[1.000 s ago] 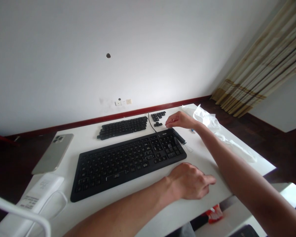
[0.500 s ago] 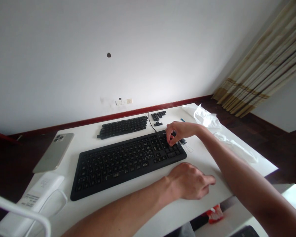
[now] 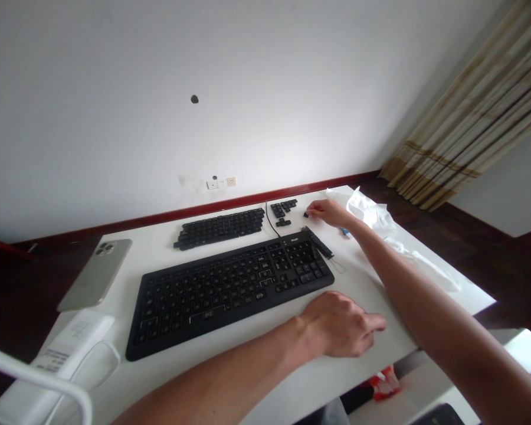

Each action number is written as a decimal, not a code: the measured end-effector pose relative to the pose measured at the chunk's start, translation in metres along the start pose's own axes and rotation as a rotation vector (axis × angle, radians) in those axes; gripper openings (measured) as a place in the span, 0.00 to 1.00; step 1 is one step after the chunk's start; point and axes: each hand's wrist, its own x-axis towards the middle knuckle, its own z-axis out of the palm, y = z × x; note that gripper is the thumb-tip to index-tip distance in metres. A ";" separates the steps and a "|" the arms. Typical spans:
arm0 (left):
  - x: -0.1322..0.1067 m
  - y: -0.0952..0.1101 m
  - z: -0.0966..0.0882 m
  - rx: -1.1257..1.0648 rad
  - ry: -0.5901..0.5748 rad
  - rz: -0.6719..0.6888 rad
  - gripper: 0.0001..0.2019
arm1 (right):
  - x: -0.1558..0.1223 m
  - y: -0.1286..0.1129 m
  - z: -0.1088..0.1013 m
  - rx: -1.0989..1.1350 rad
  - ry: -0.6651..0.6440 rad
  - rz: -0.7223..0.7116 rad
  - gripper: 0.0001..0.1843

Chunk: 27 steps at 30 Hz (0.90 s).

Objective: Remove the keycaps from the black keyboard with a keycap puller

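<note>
White table (image 3: 380, 283) carrying a black keyboard (image 3: 230, 286), long axis left to right; beyond its far right corner the right hand (image 3: 331, 212) pinches a small keycap (image 3: 305, 214) beside loose keycaps (image 3: 283, 209), while the left hand (image 3: 340, 324) rests loosely curled, empty, nearer.

Keyboard (image 3: 230, 286): matt black plastic. Table (image 3: 371, 283): smooth, white, low sheen. Phone (image 3: 95, 274): satin metallic back; bag (image 3: 371, 212): thin, crinkled, translucent white plastic.

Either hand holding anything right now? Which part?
Right hand pinches a small black keycap at its fingertips, past the keyboard; which sides of the cap, too small to tell. Left hand rests on the table, holding nothing visible.
</note>
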 end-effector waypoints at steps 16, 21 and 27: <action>-0.001 0.001 -0.001 0.000 -0.020 -0.021 0.14 | -0.008 -0.012 0.001 -0.034 0.028 -0.223 0.12; -0.001 0.001 -0.002 -0.003 -0.020 -0.030 0.14 | -0.005 -0.017 0.014 -0.002 0.104 -0.206 0.06; -0.001 0.000 0.000 0.000 -0.017 -0.022 0.14 | 0.002 -0.017 0.026 0.033 0.166 -0.208 0.06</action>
